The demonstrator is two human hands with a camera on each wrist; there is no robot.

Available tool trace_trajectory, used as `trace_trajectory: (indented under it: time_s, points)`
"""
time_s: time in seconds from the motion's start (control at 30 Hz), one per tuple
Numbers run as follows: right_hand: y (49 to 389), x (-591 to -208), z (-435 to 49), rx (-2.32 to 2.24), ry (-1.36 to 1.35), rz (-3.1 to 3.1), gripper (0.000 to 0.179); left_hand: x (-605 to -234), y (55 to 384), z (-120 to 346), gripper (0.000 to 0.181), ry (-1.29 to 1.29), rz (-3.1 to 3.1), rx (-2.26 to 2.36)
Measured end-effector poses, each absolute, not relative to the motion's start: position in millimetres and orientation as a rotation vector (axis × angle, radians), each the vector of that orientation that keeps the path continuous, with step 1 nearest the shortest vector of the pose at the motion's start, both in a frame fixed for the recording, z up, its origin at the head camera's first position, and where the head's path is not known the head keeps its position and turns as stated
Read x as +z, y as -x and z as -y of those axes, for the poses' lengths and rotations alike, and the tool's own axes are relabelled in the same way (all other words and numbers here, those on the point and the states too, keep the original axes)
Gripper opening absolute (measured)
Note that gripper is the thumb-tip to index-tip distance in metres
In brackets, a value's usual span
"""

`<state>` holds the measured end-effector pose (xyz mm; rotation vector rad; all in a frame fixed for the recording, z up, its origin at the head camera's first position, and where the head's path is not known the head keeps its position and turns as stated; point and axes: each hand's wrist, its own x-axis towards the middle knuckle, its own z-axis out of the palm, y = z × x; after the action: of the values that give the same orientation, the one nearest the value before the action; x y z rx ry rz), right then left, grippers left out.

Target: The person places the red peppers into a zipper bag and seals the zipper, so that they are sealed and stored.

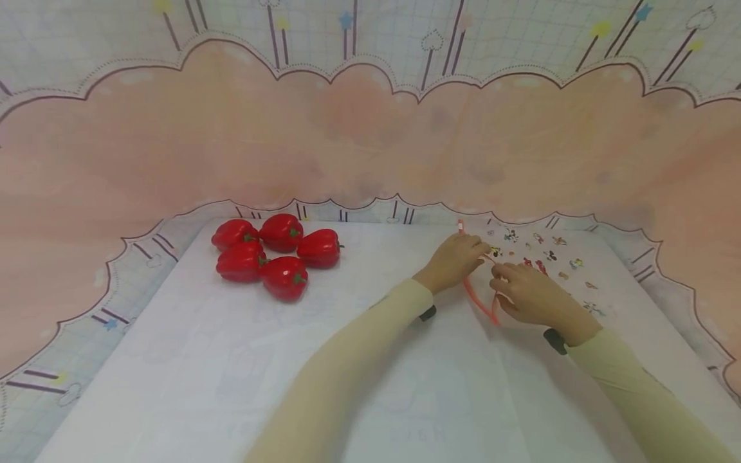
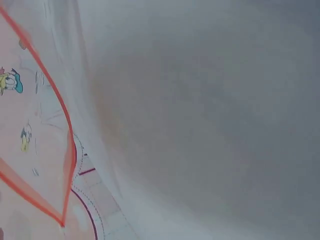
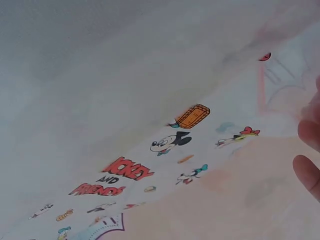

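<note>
Nearest is the right hand point(image 1: 532, 296), its fingers bent and apparently pinching the edge of a clear plastic zip-style bag point(image 1: 550, 256); the right wrist view catches only its fingertips, so how tightly they close I cannot tell. Just beyond it and to its left, the left hand point(image 1: 457, 260) reaches over the same edge, fingers curled and seemingly clamped on the plastic. Between and below the two hands, the bag's orange trim point(image 1: 478, 303) bows out in an angled loop. Beyond the right hand spread the bag's cartoon prints, among them a mouse head point(image 3: 167, 144) and red "Mickey and Friends" lettering point(image 3: 127, 168). Well left of the left hand, five red bell peppers point(image 1: 242, 262) sit clustered on the white tabletop point(image 1: 370, 360); farther off hangs a peach printed cloth point(image 1: 370, 141). The step in hand looks like parting the bag's mouth; the next move probably calls for a steady grip on both edges.
</note>
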<state>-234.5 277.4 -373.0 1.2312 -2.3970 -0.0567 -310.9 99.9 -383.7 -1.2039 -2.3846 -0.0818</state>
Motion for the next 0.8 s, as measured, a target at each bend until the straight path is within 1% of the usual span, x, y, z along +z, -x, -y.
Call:
trace_trajectory:
  time_s: [0.13,0.3,0.37,0.6,0.8]
  points:
    - [235.2,-373.6,-278.9,-0.09,-1.227,2.338,0.02,-385.8,308.5,-88.3,0.025,1.249,2.407,-0.087]
    - [235.9,-371.7,-283.0,-0.111,-1.222,2.295,0.016,-388.6,300.0,-80.1,0.033,1.488,2.547,0.021]
    - [237.1,-370.8,-283.7,-0.108,-1.22,2.283,0.014,-389.1,296.1,-80.2,0.033,1.55,2.575,0.097]
    - [239.9,-366.7,-279.4,-0.072,-1.215,2.316,0.018,-393.0,291.7,-82.2,0.025,1.539,2.507,0.321]
    - [237.4,-363.0,-277.4,-0.065,-1.196,2.407,0.024,-395.9,292.3,-82.2,0.024,1.546,2.543,0.288]
